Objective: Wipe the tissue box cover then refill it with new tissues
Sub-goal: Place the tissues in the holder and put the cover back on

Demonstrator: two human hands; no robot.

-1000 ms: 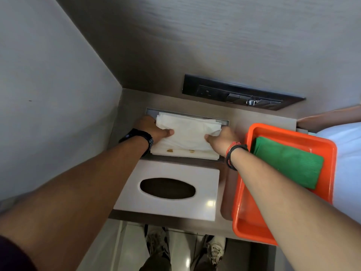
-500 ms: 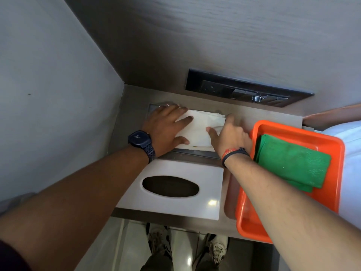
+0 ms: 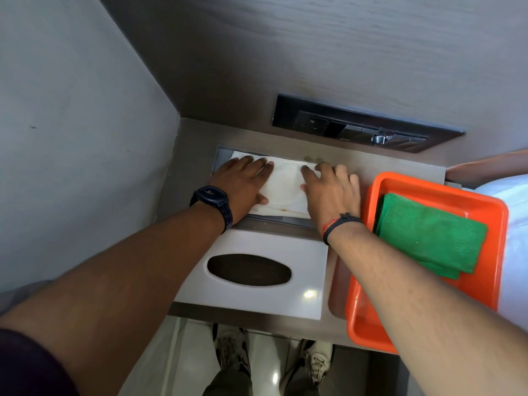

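My left hand [image 3: 243, 185] and right hand [image 3: 331, 192] press flat, fingers spread, gripping nothing, on the tissues [image 3: 284, 187] in the recess. The cover [image 3: 257, 247] lies off on the tabletop [image 3: 400, 164]; I judge refitting remains.

A single head-worn wide-angle camera is looking steeply down and forward from above the person's own forearms, close over a small counter [image 3: 197, 132] in a wall corner. It is facing the back wall, with the socket panel [image 3: 363, 124] sitting high in frame and the person's shoes [image 3: 231, 352] showing at the bottom edge. No second view is sharing the scene.
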